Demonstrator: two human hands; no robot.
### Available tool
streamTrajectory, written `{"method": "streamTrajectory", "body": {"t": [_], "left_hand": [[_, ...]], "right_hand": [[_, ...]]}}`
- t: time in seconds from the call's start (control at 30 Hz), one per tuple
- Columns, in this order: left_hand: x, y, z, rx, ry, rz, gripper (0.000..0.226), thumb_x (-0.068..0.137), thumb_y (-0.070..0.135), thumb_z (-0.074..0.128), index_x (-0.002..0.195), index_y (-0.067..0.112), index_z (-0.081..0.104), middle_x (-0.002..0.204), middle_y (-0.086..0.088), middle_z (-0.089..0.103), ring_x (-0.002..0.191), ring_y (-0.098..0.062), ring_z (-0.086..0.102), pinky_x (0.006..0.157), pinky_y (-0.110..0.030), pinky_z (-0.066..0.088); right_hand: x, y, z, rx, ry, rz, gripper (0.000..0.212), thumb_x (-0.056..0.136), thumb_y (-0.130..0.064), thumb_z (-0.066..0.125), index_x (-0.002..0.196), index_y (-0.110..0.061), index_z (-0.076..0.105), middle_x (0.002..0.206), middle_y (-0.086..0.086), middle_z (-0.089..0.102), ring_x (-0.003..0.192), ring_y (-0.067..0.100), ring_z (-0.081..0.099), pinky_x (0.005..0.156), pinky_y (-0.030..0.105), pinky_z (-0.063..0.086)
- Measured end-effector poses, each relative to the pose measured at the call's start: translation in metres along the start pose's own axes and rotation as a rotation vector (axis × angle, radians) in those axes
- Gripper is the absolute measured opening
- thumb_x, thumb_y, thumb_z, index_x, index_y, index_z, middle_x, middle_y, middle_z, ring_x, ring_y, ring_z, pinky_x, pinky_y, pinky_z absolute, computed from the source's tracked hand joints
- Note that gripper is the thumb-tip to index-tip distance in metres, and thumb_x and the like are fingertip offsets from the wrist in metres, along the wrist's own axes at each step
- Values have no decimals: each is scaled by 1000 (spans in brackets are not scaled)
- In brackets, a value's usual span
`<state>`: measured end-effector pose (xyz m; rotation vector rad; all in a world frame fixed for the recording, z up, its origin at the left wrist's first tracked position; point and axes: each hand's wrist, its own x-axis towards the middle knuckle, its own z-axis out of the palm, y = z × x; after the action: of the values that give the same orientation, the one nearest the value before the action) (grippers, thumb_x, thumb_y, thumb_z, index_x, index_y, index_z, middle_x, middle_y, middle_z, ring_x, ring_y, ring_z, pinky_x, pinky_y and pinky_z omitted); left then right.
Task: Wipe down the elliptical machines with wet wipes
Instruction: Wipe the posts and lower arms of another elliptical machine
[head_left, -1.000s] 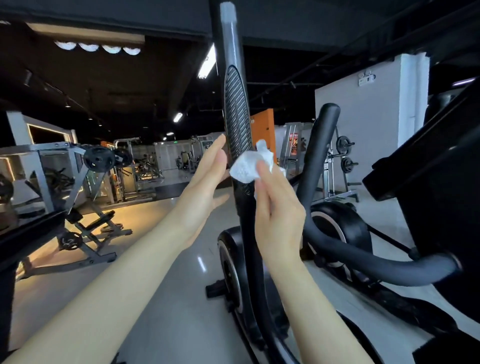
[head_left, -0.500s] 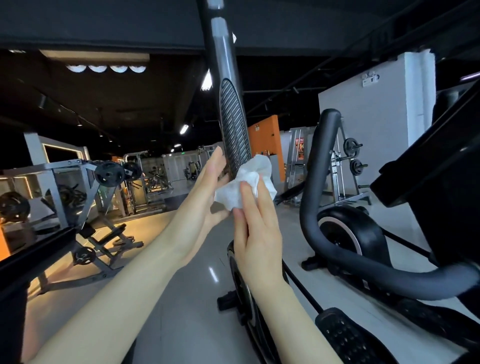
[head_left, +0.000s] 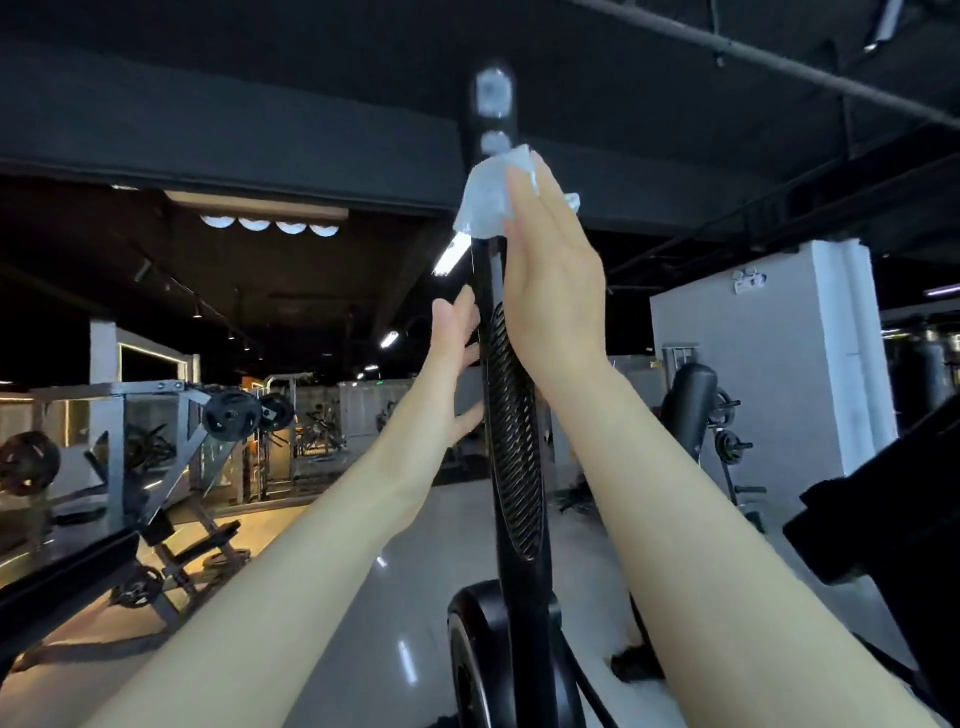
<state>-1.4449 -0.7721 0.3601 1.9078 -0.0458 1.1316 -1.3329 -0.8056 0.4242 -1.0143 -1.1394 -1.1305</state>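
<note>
Head view shows the right hand (head_left: 553, 280) pressing a crumpled white wet wipe (head_left: 485, 200) against the upper part of the tall black elliptical handlebar post (head_left: 511, 457), just below two pale blurred patches near the post's top. Its fingers (head_left: 522, 192) lie straight and together, flat against the wipe rather than curled round it. The left hand (head_left: 452, 364) is lower, beside the left edge of the post at the top of its ribbed grip section (head_left: 514, 467), fingers straight and relaxed, holding nothing; whether it touches the post I cannot tell.

The step in hand looks like wiping the upright handle, with the wipe high on the shaft. The next move probably calls for carrying the wipe over the top end, or drawing it down across the ribbed grip, keeping flat pressure so the wipe does not slip from under the open palm, while the left hand steadies the swinging post.
</note>
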Motion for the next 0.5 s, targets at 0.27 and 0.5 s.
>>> {"method": "streamTrajectory", "body": {"t": [0.27,0.5], "left_hand": [[6,6,-4,-147,76,-43,75,90,65,-2,154,33,20,154,17,37,139,-1,37,116,-44,32],[-2,4,2,-98,91,-49,80,78,74,2,148,46,28,146,26,42,132,6,41,110,-38,37]], "right_hand": [[51,-2,26,-58,-47,72,44,100,-2,36,140,-12,47,119,1,55,75,11,49,66,14,32],[6,15,0,-33,-110,-58,41,92,3,37,123,-12,60,103,1,64,58,8,42,58,14,40]]}}
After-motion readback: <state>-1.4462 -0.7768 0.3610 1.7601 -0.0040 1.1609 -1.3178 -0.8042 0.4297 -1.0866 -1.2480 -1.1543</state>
